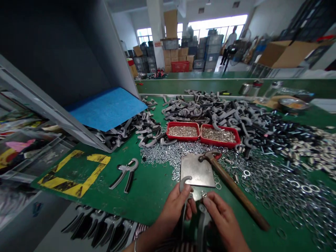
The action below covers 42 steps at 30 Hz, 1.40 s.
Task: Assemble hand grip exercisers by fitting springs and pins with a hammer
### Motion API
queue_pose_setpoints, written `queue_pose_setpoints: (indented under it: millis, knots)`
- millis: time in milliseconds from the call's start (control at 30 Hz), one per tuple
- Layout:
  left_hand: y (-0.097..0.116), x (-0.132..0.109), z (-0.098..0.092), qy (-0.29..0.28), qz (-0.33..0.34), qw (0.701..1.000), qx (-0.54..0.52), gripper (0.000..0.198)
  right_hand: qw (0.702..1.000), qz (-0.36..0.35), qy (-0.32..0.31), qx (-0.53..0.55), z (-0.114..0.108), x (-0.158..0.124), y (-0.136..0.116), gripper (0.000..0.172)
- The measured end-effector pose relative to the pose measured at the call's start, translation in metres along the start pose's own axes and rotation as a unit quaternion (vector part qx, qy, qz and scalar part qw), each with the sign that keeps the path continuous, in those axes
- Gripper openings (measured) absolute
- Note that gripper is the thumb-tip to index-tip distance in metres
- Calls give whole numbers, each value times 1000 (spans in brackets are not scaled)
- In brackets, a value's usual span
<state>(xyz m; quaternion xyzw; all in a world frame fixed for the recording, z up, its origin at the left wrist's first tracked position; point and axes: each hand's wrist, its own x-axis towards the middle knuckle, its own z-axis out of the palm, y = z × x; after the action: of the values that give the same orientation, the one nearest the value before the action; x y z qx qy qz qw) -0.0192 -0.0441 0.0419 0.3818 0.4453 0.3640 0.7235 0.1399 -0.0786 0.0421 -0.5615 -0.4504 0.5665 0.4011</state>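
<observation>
My left hand (175, 206) grips a grey hooked handle piece (184, 182) whose curved top rises above my thumb. My right hand (223, 218) holds a second grey handle piece (202, 220) next to it, with a small metal part (203, 193) at my fingertips. Both hands are closed and meet near the front edge of the green table (152, 189). A square steel plate (197, 170) lies just beyond them, and a wooden-handled hammer (232, 185) rests with its head on the plate's far corner.
Two red trays (202, 133) of small metal parts sit behind the plate. Loose washers and rings (283, 182) cover the right side. Piles of grey handle parts (217, 110) lie behind. An assembled hand gripper (124, 174) lies left, more (102, 227) below the edge. A grey shelf (78, 70) stands left.
</observation>
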Motion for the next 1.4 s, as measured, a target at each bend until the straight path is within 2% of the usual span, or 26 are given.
queue_pose_setpoints:
  millis: [100, 167, 267, 367, 500, 567, 733, 833, 900, 967, 1033, 1067, 1167, 1267, 1333, 1400]
  knots:
    - [-6, -12, -1, -1, -12, 998, 57, 41, 995, -48, 44, -73, 3, -1, 5, 32]
    - [-8, -21, -2, 4, 0, 989, 150, 39, 992, -52, 57, -105, 4, 0, 9, 32]
    - [-7, -27, -2, -5, 21, 943, 331, 34, 992, -41, 44, -115, 3, 4, 13, 32]
    - [-6, -27, -4, -18, 41, 908, 417, 24, 996, -10, -6, -91, -6, 7, 10, 33]
    - [-2, -28, -11, -96, 74, 902, 414, 15, 991, 36, -127, -13, -27, 9, -1, 35]
    - [1, -30, -15, -117, 56, 912, 388, 14, 985, 64, -152, 43, -36, 8, -4, 35]
    - [5, -30, -19, -94, 10, 933, 348, 20, 953, 144, -180, 196, -38, 5, 5, 32]
    - [2, -29, -20, -91, 16, 929, 357, 19, 946, 130, -226, 191, -34, 6, 8, 30]
    - [-1, -27, -19, -61, 20, 927, 370, 21, 970, 79, -196, 120, -33, 8, 8, 29]
    - [-3, -25, -17, -21, 29, 923, 382, 21, 995, 6, -96, -1, -32, 10, 6, 27]
    - [-6, -21, -13, 5, 47, 915, 401, 19, 990, -59, -3, -124, -32, 12, 4, 24]
    - [-9, -20, -11, 11, 58, 909, 413, 18, 983, -76, 19, -168, -32, 12, 3, 22]
    - [-19, -17, -6, 1, 94, 891, 443, 16, 981, -47, 0, -191, -31, 12, 2, 21]
    - [-30, -19, -1, -52, 116, 886, 446, 17, 985, 0, -25, -169, -27, 11, 7, 23]
    - [-32, -21, 1, -62, 112, 897, 422, 18, 984, -19, 6, -179, -24, 11, 11, 23]
    - [-30, -20, 2, -35, 97, 924, 368, 21, 980, -52, 53, -184, -22, 13, 14, 24]
